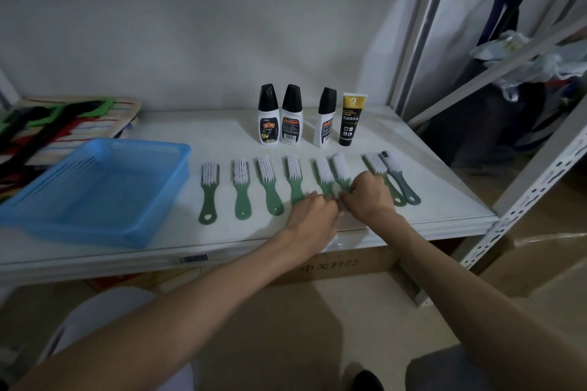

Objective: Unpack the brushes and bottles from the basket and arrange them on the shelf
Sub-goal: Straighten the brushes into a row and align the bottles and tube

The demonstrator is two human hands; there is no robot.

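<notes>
Several green-handled brushes with white bristles (pixel 209 192) lie in a row on the white shelf (pixel 444 187), plus one grey brush (pixel 401 179) at the right end. Behind them stand three white bottles with black caps (pixel 268 116) and a black-and-gold tube (pixel 350 119). The blue basket (pixel 95 190) sits on the left with nothing in it. My left hand (pixel 313 211) rests on the handle of one middle green brush (pixel 324 174). My right hand (pixel 368 195) covers the handle of the neighbouring green brush (pixel 341 168). The two hands touch each other.
A striped cloth bag with black and green straps (pixel 57 124) lies at the shelf's back left. A metal upright (pixel 524 197) stands at the right, with dark bags (pixel 495 111) behind it. Cardboard boxes (pixel 343 267) sit under the shelf.
</notes>
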